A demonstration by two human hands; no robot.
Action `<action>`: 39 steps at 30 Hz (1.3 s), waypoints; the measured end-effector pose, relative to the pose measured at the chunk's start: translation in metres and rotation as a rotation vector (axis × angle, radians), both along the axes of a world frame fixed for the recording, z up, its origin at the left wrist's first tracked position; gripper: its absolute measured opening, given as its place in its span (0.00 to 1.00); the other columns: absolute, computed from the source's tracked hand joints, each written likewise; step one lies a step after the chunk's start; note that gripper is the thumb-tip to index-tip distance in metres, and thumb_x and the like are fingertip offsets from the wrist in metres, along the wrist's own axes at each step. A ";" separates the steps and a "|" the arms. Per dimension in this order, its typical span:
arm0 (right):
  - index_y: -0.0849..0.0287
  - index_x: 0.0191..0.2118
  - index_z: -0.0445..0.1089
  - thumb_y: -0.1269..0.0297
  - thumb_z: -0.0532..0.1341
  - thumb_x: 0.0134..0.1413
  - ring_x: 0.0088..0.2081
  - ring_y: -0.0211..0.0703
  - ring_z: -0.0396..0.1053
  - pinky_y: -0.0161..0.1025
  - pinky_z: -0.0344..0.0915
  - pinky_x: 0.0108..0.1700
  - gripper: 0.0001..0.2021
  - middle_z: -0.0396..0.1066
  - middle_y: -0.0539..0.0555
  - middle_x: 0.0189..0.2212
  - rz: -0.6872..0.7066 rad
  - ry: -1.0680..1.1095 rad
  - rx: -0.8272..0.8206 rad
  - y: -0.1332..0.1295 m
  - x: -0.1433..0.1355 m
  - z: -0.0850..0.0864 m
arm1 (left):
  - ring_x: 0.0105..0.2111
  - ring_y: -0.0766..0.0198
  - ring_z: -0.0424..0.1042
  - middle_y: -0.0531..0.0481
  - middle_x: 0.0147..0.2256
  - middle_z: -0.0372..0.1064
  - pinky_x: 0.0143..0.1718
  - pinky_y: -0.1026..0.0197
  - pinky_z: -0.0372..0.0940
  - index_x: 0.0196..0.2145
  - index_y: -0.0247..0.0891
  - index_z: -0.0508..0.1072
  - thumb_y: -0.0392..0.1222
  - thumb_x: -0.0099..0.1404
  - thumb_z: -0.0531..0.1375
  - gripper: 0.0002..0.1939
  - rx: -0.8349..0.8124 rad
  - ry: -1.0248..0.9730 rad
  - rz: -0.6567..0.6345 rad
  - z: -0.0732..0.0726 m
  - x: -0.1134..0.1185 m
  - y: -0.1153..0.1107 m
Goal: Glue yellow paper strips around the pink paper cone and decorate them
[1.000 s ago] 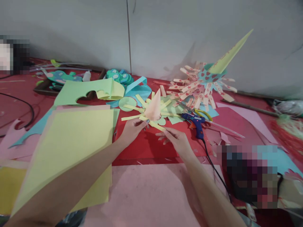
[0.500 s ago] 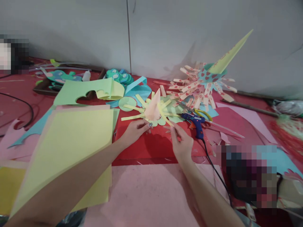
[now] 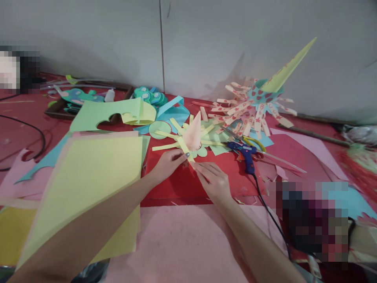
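Note:
A pale pink paper cone (image 3: 192, 135) stands upright on a green scalloped paper base (image 3: 202, 152), with yellow paper strips sticking out around it. My left hand (image 3: 170, 163) is closed at the near left edge of this piece, thumb and fingers pinching it; the fingertips underneath are hidden. One yellow paper strip (image 3: 184, 146) slants across the front of the cone toward me. Its near end is between the fingers of my right hand (image 3: 214, 181), close to my left thumb. A blue hot glue gun (image 3: 247, 157) lies to the right of the piece.
A red board (image 3: 171, 188) lies under the work. Yellow sheets (image 3: 97, 188) are stacked at left. Yellow-handled scissors (image 3: 255, 143) lie behind the glue gun, whose black cord (image 3: 269, 212) runs toward me. A decorated paper hat (image 3: 262, 94) stands by the wall.
My right hand has moved left, bringing the yellow strip from the cone's right side across its front. My left hand stays about where it was.

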State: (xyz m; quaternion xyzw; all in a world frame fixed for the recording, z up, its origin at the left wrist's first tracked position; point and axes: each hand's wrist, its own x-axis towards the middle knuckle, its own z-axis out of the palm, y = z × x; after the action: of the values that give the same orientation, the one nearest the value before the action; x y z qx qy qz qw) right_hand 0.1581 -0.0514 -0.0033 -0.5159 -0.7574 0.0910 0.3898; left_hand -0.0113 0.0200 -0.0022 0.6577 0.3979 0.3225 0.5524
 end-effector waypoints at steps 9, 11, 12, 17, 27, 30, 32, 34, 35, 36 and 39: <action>0.54 0.42 0.73 0.59 0.55 0.57 0.35 0.40 0.70 0.37 0.67 0.34 0.11 0.73 0.54 0.38 -0.234 0.394 -0.307 0.003 0.001 0.004 | 0.27 0.67 0.68 0.54 0.24 0.69 0.32 0.65 0.62 0.24 0.37 0.68 0.46 0.65 0.53 0.15 0.084 0.150 -0.046 0.004 0.000 -0.005; 0.54 0.37 0.73 0.56 0.58 0.55 0.31 0.38 0.67 0.36 0.65 0.31 0.11 0.71 0.53 0.35 -0.272 0.441 -0.346 0.005 0.003 0.003 | 0.26 0.68 0.67 0.54 0.24 0.68 0.31 0.65 0.60 0.23 0.38 0.68 0.46 0.65 0.53 0.15 0.139 0.213 -0.102 0.004 0.001 -0.007; 0.54 0.36 0.73 0.56 0.58 0.54 0.31 0.38 0.67 0.35 0.65 0.31 0.10 0.71 0.53 0.33 -0.276 0.455 -0.352 0.007 0.004 0.002 | 0.25 0.68 0.66 0.55 0.23 0.68 0.29 0.65 0.59 0.23 0.38 0.68 0.46 0.64 0.53 0.15 0.171 0.243 -0.125 0.003 0.001 -0.008; 0.54 0.33 0.74 0.55 0.61 0.51 0.32 0.38 0.66 0.36 0.63 0.32 0.10 0.70 0.51 0.32 -0.249 0.537 -0.374 0.011 0.007 0.003 | 0.23 0.69 0.62 0.55 0.21 0.64 0.26 0.66 0.56 0.23 0.38 0.66 0.47 0.64 0.53 0.15 0.252 0.301 -0.168 0.000 0.002 -0.009; 0.56 0.30 0.73 0.54 0.62 0.47 0.30 0.38 0.67 0.36 0.63 0.28 0.11 0.71 0.52 0.31 -0.225 0.622 -0.453 0.015 -0.004 0.001 | 0.23 0.68 0.61 0.55 0.22 0.63 0.27 0.65 0.55 0.22 0.39 0.66 0.47 0.64 0.53 0.15 0.342 0.359 -0.227 -0.002 0.003 -0.008; 0.56 0.29 0.73 0.53 0.62 0.47 0.31 0.39 0.68 0.36 0.64 0.31 0.11 0.71 0.52 0.30 -0.249 0.623 -0.450 0.017 -0.003 -0.002 | 0.25 0.67 0.63 0.54 0.24 0.67 0.28 0.64 0.57 0.26 0.39 0.70 0.47 0.65 0.53 0.14 0.353 0.363 -0.224 -0.004 0.003 -0.008; 0.56 0.29 0.72 0.53 0.62 0.47 0.32 0.40 0.68 0.36 0.64 0.32 0.11 0.71 0.52 0.30 -0.255 0.628 -0.458 0.020 -0.002 -0.003 | 0.27 0.66 0.64 0.53 0.26 0.68 0.30 0.63 0.58 0.28 0.40 0.71 0.47 0.65 0.53 0.13 0.395 0.364 -0.191 -0.005 0.003 -0.008; 0.56 0.29 0.72 0.53 0.62 0.47 0.32 0.40 0.68 0.36 0.64 0.31 0.11 0.72 0.52 0.30 -0.247 0.621 -0.461 0.022 -0.001 -0.005 | 0.29 0.64 0.65 0.52 0.27 0.67 0.30 0.62 0.58 0.27 0.39 0.71 0.46 0.65 0.53 0.14 0.461 0.394 -0.129 -0.005 0.003 -0.008; 0.56 0.29 0.73 0.53 0.62 0.47 0.32 0.40 0.68 0.36 0.63 0.31 0.11 0.72 0.52 0.30 -0.240 0.611 -0.461 0.024 0.000 -0.006 | 0.30 0.63 0.64 0.51 0.27 0.67 0.30 0.62 0.58 0.26 0.39 0.71 0.46 0.65 0.53 0.14 0.495 0.417 -0.094 -0.005 0.004 -0.009; 0.56 0.29 0.73 0.53 0.62 0.47 0.32 0.40 0.68 0.36 0.63 0.30 0.11 0.72 0.52 0.30 -0.234 0.598 -0.458 0.025 0.000 -0.007 | 0.31 0.63 0.64 0.51 0.27 0.66 0.30 0.62 0.58 0.26 0.39 0.71 0.46 0.66 0.53 0.14 0.523 0.441 -0.064 -0.005 0.004 -0.009; 0.56 0.30 0.73 0.53 0.62 0.48 0.33 0.41 0.68 0.36 0.64 0.31 0.12 0.72 0.52 0.30 -0.231 0.565 -0.445 0.027 0.002 -0.010 | 0.31 0.62 0.63 0.51 0.27 0.66 0.30 0.61 0.58 0.26 0.38 0.72 0.46 0.65 0.55 0.14 0.572 0.485 -0.021 -0.006 0.004 -0.009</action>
State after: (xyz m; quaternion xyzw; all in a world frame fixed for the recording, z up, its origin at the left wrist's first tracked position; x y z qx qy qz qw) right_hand 0.1599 -0.0243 -0.0136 -0.6246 -0.5186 0.3473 0.4693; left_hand -0.0070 0.0109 -0.0085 0.8467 0.4041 0.2500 0.2395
